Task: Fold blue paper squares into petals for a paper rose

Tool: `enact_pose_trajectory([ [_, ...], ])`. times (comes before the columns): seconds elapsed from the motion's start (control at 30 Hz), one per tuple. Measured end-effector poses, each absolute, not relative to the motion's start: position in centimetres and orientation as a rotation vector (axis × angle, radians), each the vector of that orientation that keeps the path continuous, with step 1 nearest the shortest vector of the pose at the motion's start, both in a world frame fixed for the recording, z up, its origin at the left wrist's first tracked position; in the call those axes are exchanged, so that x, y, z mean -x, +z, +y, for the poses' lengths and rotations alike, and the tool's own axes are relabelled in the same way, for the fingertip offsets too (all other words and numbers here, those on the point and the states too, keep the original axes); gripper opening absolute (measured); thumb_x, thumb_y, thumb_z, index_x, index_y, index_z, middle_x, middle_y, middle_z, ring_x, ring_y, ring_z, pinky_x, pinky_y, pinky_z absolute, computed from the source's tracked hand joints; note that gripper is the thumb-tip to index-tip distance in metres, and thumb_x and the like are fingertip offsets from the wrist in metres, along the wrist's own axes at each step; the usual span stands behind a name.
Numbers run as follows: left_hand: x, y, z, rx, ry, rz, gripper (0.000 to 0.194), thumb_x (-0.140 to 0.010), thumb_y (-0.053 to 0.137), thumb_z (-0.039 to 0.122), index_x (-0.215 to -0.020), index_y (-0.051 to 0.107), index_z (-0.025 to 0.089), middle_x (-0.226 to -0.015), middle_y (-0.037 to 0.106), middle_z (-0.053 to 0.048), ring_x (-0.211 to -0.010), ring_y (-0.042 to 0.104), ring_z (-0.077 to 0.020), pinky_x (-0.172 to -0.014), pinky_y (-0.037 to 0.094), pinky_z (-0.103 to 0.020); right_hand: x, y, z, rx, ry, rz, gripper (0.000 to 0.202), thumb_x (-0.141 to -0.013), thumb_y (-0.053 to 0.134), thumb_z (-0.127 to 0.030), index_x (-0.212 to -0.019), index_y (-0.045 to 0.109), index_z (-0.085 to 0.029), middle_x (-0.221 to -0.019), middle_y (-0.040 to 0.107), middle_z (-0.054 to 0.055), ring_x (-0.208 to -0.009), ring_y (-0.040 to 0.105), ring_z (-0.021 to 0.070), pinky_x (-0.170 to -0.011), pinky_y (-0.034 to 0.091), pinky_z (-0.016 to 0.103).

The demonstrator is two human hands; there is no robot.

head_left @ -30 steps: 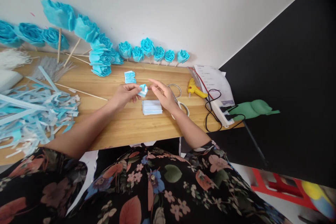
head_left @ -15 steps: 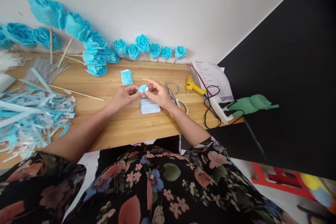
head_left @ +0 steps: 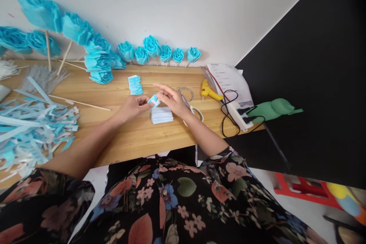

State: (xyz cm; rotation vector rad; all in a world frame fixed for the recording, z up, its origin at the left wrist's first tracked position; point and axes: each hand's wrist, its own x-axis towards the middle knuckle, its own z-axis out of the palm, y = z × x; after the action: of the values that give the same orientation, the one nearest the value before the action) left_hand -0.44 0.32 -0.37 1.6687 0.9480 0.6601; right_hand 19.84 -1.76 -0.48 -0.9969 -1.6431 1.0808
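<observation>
A small folded blue-and-white paper piece (head_left: 154,100) is between my two hands. My left hand (head_left: 134,106) pinches its left side. My right hand (head_left: 173,100) has thumb and a finger closed on its right edge, with the index finger stretched out above. Just below lies a stack of pale folded strips (head_left: 161,115) on the wooden table (head_left: 126,143). Behind my left hand rests a small group of folded blue pieces (head_left: 135,85). Scissors (head_left: 190,103) lie beside my right hand, partly under the wrist.
Blue paper flowers on sticks (head_left: 151,46) line the wall. Cut strips (head_left: 37,122) heap at the left, near a thin stick (head_left: 81,103). A yellow glue gun (head_left: 210,90), papers (head_left: 228,80), a power strip (head_left: 240,116) with black cables and a green object (head_left: 274,109) are at the right.
The folded piece has tilted and turned between my fingers, and my hands sit slightly lower. The whole view has shifted a little, moving the table items left in the picture.
</observation>
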Motion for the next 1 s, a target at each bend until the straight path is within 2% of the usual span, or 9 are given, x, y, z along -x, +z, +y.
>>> enact_pose_trajectory([
  [0.13, 0.38, -0.27, 0.14, -1.719, 0.620, 0.934, 0.031, -0.078, 0.066, 0.047, -0.072, 0.062, 0.017, -0.064, 0.053, 0.002, -0.059, 0.043, -0.0110, -0.056, 0.030, -0.025, -19.76, -0.83, -1.61, 1.003, 1.091, -1.637, 0.045, -0.089, 0.064, -0.040, -0.131, 0.061, -0.022, -0.087, 0.068, -0.001, -0.074, 0.061, 0.0111, -0.072, 0.051, 0.025],
  [0.3, 0.34, -0.24, 0.19, -1.691, 0.632, 0.938, 0.032, -0.076, 0.068, 0.048, -0.073, 0.064, 0.016, -0.066, 0.057, 0.001, -0.061, 0.045, -0.0114, -0.058, 0.033, -0.026, -19.89, -0.97, -1.59, 1.053, 1.021, -1.635, 0.042, -0.094, 0.058, -0.041, -0.130, 0.062, -0.021, -0.083, 0.066, -0.001, -0.073, 0.059, 0.0119, -0.070, 0.052, 0.026],
  [0.5, 0.39, -0.24, 0.18, -1.638, 0.688, 0.968, 0.032, -0.074, 0.070, 0.048, -0.072, 0.063, 0.017, -0.059, 0.050, 0.004, -0.053, 0.038, -0.0087, -0.052, 0.027, -0.024, -20.21, -0.55, -1.74, 1.134, 0.955, -1.626, 0.044, -0.100, 0.047, -0.047, -0.135, 0.059, -0.023, -0.094, 0.067, 0.002, -0.084, 0.063, 0.0148, -0.079, 0.055, 0.029],
  [0.6, 0.43, -0.20, 0.27, -1.584, 0.724, 0.980, 0.033, -0.074, 0.071, 0.049, -0.072, 0.061, 0.018, -0.056, 0.050, 0.005, -0.049, 0.038, -0.0083, -0.049, 0.028, -0.024, -20.19, -0.40, -1.75, 1.100, 0.983, -1.638, 0.045, -0.097, 0.052, -0.046, -0.134, 0.058, -0.022, -0.094, 0.067, 0.002, -0.086, 0.063, 0.0146, -0.079, 0.053, 0.029],
  [0.8, 0.41, -0.19, 0.45, -1.514, 0.746, 0.978, 0.037, -0.078, 0.069, 0.054, -0.073, 0.060, 0.018, -0.057, 0.055, 0.002, -0.047, 0.044, -0.0094, -0.046, 0.033, -0.024, -19.88, -0.57, -1.70, 1.130, 0.976, -1.673, 0.045, -0.089, 0.062, -0.036, -0.133, 0.061, -0.023, -0.085, 0.064, -0.002, -0.069, 0.053, 0.0099, -0.066, 0.047, 0.023],
  [1.0, 0.49, -0.64, 0.57, -1.558, 0.754, 0.971, 0.034, -0.075, 0.072, 0.048, -0.069, 0.059, 0.018, -0.054, 0.051, 0.004, -0.046, 0.037, -0.0070, -0.046, 0.026, -0.022, -19.75, -1.12, -1.50, 1.105, 0.981, -1.661, 0.045, -0.087, 0.063, -0.036, -0.130, 0.063, -0.021, -0.085, 0.064, -0.002, -0.072, 0.055, 0.0098, -0.068, 0.047, 0.024],
])
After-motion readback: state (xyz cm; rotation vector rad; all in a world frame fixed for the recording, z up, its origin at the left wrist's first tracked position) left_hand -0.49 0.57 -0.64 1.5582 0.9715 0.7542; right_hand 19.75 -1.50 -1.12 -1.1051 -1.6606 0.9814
